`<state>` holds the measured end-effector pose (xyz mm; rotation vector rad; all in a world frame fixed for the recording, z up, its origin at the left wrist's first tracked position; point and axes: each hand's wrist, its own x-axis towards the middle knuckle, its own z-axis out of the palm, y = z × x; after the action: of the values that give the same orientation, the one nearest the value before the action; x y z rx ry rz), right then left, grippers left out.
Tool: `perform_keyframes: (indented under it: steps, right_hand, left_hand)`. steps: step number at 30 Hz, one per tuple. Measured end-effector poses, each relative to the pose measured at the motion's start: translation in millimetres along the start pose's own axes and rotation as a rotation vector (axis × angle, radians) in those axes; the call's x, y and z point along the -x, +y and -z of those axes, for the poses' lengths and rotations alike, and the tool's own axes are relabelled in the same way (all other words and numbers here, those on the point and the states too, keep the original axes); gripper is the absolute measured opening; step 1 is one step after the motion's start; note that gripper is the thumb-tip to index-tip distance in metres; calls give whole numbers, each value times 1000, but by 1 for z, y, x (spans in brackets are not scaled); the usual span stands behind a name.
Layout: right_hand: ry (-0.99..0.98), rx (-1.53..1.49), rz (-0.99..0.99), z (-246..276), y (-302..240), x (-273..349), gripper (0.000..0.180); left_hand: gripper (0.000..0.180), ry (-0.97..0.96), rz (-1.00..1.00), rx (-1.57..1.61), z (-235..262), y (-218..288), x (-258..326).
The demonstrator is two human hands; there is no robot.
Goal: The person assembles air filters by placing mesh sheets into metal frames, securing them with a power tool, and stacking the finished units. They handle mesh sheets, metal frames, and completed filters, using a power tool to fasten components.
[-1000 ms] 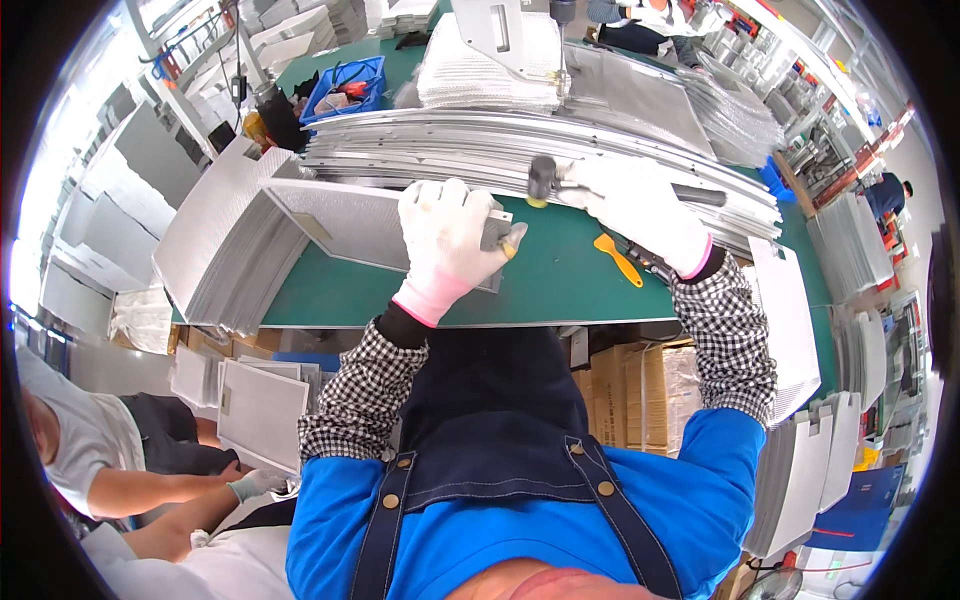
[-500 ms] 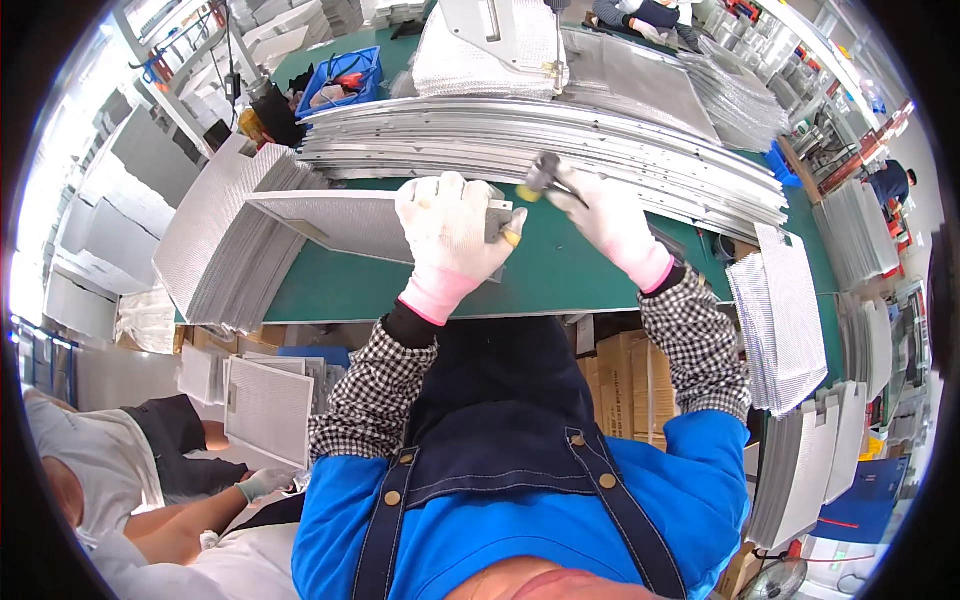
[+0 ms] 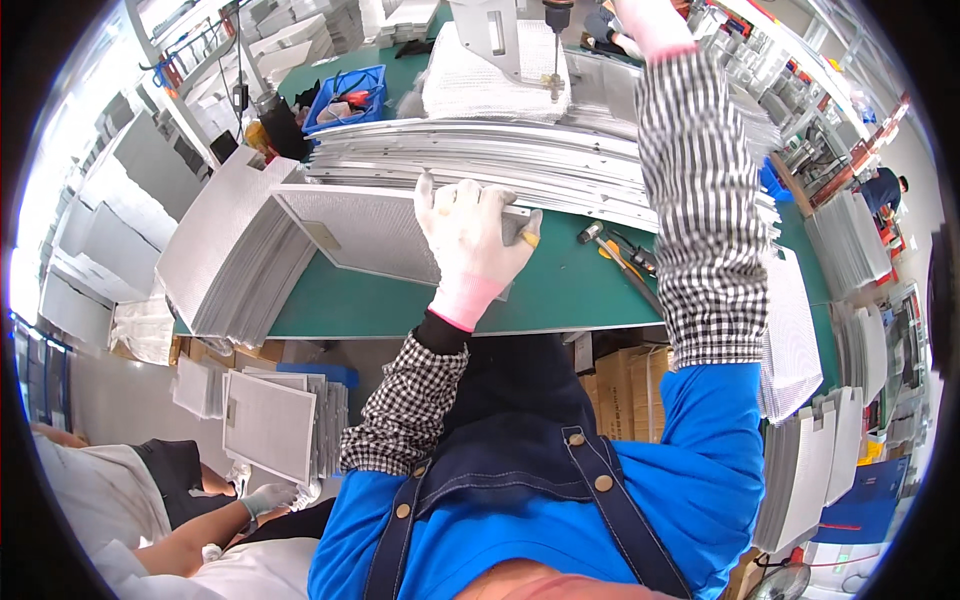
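My left hand [image 3: 470,240], in a white glove with a pink cuff, lies on a grey mesh filter panel [image 3: 360,228] on the green table [image 3: 560,295]; its fingers curl over the panel's far edge. My right arm, in a checked sleeve, is raised to the top of the view. Only the gloved wrist of my right hand [image 3: 652,20] shows there, beside a hanging power screwdriver [image 3: 553,40], and its fingers are cut off. A small hammer [image 3: 592,234] and a yellow-handled tool [image 3: 622,260] lie on the table to the right of my left hand.
A stack of mesh panels [image 3: 225,255] sits at the table's left, long metal frames [image 3: 500,160] are piled behind, and a blue crate [image 3: 345,98] stands farther back. More panel stacks [image 3: 800,340] lie at right. A co-worker's gloved hand [image 3: 255,497] is low left near panels [image 3: 268,425].
My right hand let go of the hammer, which now lies on the table, and the arm rose to the top of the view. My left hand stayed on the panel.
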<state>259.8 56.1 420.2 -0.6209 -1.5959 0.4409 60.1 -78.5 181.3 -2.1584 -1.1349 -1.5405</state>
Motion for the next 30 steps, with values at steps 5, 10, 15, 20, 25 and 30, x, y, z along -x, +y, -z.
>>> perform_keyframes:
  steps: [5, 10, 15, 20, 25, 30]
  right_hand:
    - [11, -6, 90, -29, 2, -16, 25]
    - [52, -116, -43, -55, -77, 66, 30]
    - [87, -62, 139, -66, -96, 75, 36]
    - [11, 27, 167, -76, -95, 75, 39]
    - [73, 45, 136, -87, -100, 77, 39]
    - [-151, -361, -92, -72, -104, 84, 36]
  left_hand:
    - [29, -14, 1, -9, -6, -1, 0]
    - [28, 31, -5, 27, -16, -1, 3]
    - [26, 44, -4, 78, -21, -2, 5]
    - [31, -3, 23, 40, -18, -8, 9]
    - [35, 9, 34, 50, -18, -8, 9]
    - [35, 7, 85, 129, -27, -8, 17]
